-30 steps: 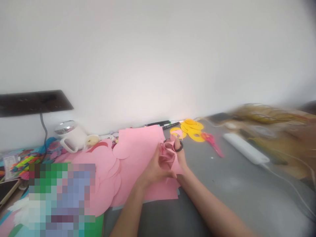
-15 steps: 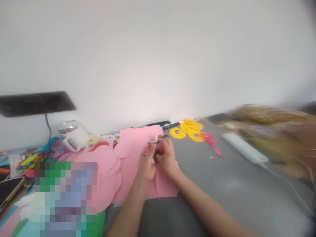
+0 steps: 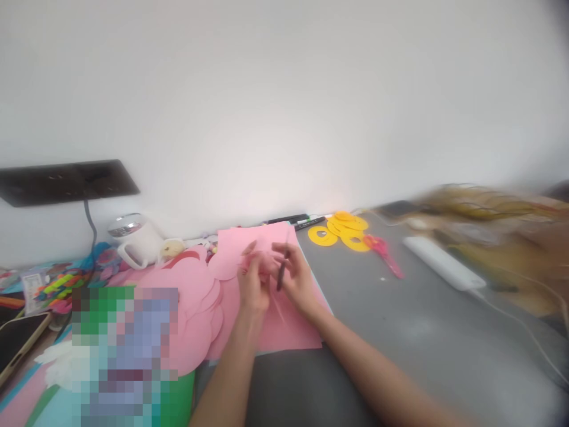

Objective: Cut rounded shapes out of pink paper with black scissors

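Observation:
My left hand [image 3: 253,287] is closed on a small pink paper piece [image 3: 265,263], which is blurred by motion. Close beside it on the right, my right hand [image 3: 297,277] has its fingers bent around dark-handled scissors [image 3: 281,276], whose outline is smeared. Both hands are above a stack of pink paper sheets [image 3: 293,332] on the grey table. Overlapping pink paper circles [image 3: 189,296] lie just left of the sheets.
Yellow paper rings [image 3: 323,235], pink scissors [image 3: 386,258] and black markers [image 3: 310,223] lie beyond and right of the sheets. A white power strip [image 3: 444,264] with a cable is farther right. On the left are a white mug [image 3: 141,243], a phone [image 3: 20,344] and craft bits.
My hands have drawn slightly apart, the left one moving left with the pink piece. The scissors have turned from pointing left to roughly upright. The view has shifted slightly.

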Action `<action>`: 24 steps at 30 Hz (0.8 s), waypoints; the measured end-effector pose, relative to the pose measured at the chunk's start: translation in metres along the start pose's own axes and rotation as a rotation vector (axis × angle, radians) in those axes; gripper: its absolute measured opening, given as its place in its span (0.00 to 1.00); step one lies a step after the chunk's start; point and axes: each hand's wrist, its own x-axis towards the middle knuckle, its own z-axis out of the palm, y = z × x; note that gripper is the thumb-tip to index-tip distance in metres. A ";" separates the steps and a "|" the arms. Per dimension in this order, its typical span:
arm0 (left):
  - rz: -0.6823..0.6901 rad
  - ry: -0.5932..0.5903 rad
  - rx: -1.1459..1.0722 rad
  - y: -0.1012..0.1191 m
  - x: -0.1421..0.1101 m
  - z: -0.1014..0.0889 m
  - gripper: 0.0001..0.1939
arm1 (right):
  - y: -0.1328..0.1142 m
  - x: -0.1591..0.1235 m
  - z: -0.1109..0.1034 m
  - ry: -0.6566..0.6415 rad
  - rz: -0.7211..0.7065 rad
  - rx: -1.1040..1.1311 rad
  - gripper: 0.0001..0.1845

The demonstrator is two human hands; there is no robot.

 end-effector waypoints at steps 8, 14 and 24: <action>0.023 0.238 0.032 0.011 0.011 -0.008 0.25 | -0.002 0.000 -0.002 -0.052 0.087 0.117 0.11; 0.010 0.218 0.107 0.000 0.008 -0.011 0.17 | -0.008 -0.019 0.018 -0.201 0.119 0.140 0.18; 0.420 -0.373 0.724 -0.034 -0.017 -0.002 0.25 | -0.038 0.004 0.012 0.274 0.436 0.279 0.10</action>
